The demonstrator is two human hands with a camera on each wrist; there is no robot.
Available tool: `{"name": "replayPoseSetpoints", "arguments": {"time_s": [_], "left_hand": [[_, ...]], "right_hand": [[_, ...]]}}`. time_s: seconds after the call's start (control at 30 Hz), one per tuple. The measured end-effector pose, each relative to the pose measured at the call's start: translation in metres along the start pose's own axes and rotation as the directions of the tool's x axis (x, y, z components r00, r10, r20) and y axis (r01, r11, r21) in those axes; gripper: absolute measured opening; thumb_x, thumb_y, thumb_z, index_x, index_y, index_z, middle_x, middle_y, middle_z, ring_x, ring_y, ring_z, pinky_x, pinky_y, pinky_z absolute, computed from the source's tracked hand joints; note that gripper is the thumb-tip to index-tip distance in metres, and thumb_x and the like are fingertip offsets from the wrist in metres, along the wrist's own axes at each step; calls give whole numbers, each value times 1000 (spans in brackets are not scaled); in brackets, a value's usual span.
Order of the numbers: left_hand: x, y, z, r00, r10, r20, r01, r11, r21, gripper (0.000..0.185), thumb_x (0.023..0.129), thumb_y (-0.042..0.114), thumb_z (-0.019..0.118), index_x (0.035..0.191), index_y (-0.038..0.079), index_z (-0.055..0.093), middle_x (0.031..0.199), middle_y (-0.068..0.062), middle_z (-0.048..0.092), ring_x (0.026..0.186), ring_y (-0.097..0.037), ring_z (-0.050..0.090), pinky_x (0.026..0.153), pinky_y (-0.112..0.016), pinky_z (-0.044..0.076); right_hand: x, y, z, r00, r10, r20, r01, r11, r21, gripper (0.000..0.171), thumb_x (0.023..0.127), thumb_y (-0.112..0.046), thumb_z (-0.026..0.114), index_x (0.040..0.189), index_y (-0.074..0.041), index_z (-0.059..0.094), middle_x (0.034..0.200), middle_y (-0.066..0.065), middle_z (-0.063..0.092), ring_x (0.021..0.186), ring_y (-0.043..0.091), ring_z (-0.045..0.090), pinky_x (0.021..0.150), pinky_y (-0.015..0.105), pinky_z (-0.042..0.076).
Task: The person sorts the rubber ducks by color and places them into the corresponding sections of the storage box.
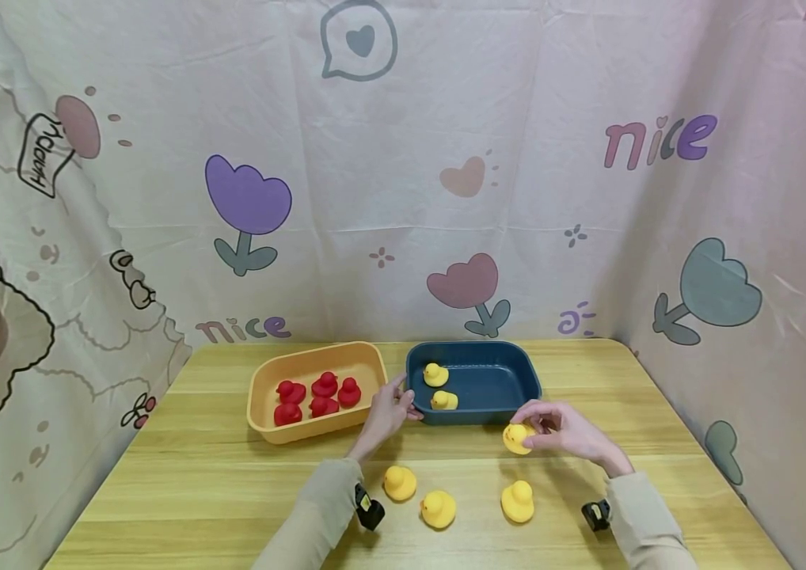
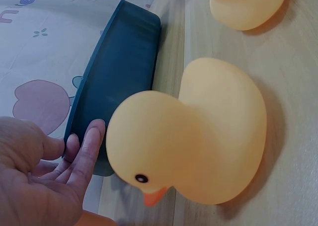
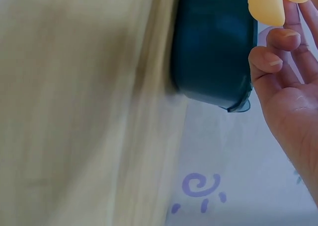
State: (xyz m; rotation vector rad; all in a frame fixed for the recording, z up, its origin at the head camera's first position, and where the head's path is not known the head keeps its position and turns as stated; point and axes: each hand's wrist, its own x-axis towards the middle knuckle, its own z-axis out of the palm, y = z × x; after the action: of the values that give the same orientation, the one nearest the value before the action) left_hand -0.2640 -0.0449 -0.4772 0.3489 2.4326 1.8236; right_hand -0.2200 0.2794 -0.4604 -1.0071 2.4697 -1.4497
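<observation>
On the wooden table, in front of a cartoon-printed cloth backdrop, two plastic tubs stand side by side: an orange tub on the left holding five red ducks, and a dark blue tub on the right holding two yellow ducks, one near the far left corner and another just in front of it. The right hand pinches a yellow duck between thumb and curled fingertips, just outside the near right corner of the blue tub and slightly above the table; in the right wrist view the fingers lie close to the tub's outer wall, with only the duck's pale underside visible at the frame's top edge. The left hand holds nothing: its fingers are relaxed and nearly straight, and their tips rest against the near left corner of the blue tub, as the left wrist view confirms, where the fingertips touch the tub's rim. Three more yellow ducks stand on the table nearer the person: one beside the left sleeve, one just right of it, and one farther right, between the two forearms. A small black wrist camera sits on each sleeve.
</observation>
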Motion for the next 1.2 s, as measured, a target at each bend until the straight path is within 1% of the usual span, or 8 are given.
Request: {"name": "replayPoseSetpoints", "arguments": {"time_s": [0.13, 0.33, 0.47, 0.57, 0.7, 0.87, 1.1, 1.2], "left_hand": [[0, 0, 0, 1000, -5, 1, 5, 1000, -5, 48, 94, 8, 42, 138, -1, 26, 91, -27, 55, 71, -33, 67, 71, -45, 55], [-1, 0, 0, 1000, -15, 0, 15, 1000, -1, 49, 93, 10, 43, 139, 0, 26, 90, -23, 56, 71, -31, 67, 71, -43, 55], [-1, 0, 0, 1000, -9, 1, 9, 1000, 1, 49, 94, 9, 43, 138, -1, 26, 91, -25, 55, 71, -32, 67, 71, -44, 55], [-1, 1, 0, 1000, -10, 0, 10, 1000, 3, 48, 94, 8, 42, 138, -1, 26, 93, -28, 55, 72, -32, 67, 71, -44, 55], [-1, 1, -1, 1000, -13, 1, 13, 1000, 3, 48, 94, 8, 42, 138, -1, 26, 94, -28, 55, 72, -33, 67, 71, -44, 55], [-1, 2, -1, 1000, -3, 2, 3, 1000, 5, 48, 94, 7, 41, 138, -1, 26, 92, -27, 55, 71, -32, 67, 70, -44, 55], [-1, 1, -1, 1000, -5, 0, 5, 1000, -10, 48, 94, 7, 41, 138, -1, 26, 91, -26, 54, 71, -31, 67, 71, -45, 55], [0, 1, -1, 1000, -13, 2, 13, 1000, -16, 48, 94, 7, 41, 139, 0, 26, 90, -25, 54, 71, -30, 67, 71, -44, 55]], "right_hand": [[6, -1, -2, 1000, 19, -4, -19, 1000, 18, 28, 76, -10, 68, 103, -7, 61, 82, 13, 55, 64, 16, 44, 48, 24, 35], [16, -4, -6, 999, 46, -11, -46, 999, 3, 27, 77, -14, 68, 103, -9, 62, 85, 9, 56, 66, 15, 45, 51, 24, 38], [22, -23, -9, 999, 47, -20, -47, 999, 1, 26, 78, -9, 66, 103, -3, 61, 80, 15, 54, 63, 19, 44, 50, 24, 37], [27, -38, -10, 997, 66, -34, -66, 998, 1, 26, 79, -6, 65, 103, 0, 60, 77, 17, 52, 63, 21, 44, 50, 24, 37], [34, -40, -13, 994, 103, -49, -103, 995, -12, 26, 79, -8, 65, 104, -1, 60, 78, 17, 52, 65, 23, 46, 52, 22, 39], [42, -34, -16, 992, 108, -64, -108, 994, 10, 28, 79, -8, 66, 105, 0, 59, 77, 19, 51, 64, 27, 46, 50, 20, 39], [55, -12, -20, 989, 122, -82, -122, 992, 2, 28, 78, -16, 68, 104, -9, 61, 75, 14, 50, 62, 18, 46, 49, 19, 39], [61, -8, -22, 989, 125, -84, -125, 992, 9, 29, 78, -19, 68, 104, -10, 61, 76, 13, 50, 62, 19, 46, 48, 20, 39]]}}
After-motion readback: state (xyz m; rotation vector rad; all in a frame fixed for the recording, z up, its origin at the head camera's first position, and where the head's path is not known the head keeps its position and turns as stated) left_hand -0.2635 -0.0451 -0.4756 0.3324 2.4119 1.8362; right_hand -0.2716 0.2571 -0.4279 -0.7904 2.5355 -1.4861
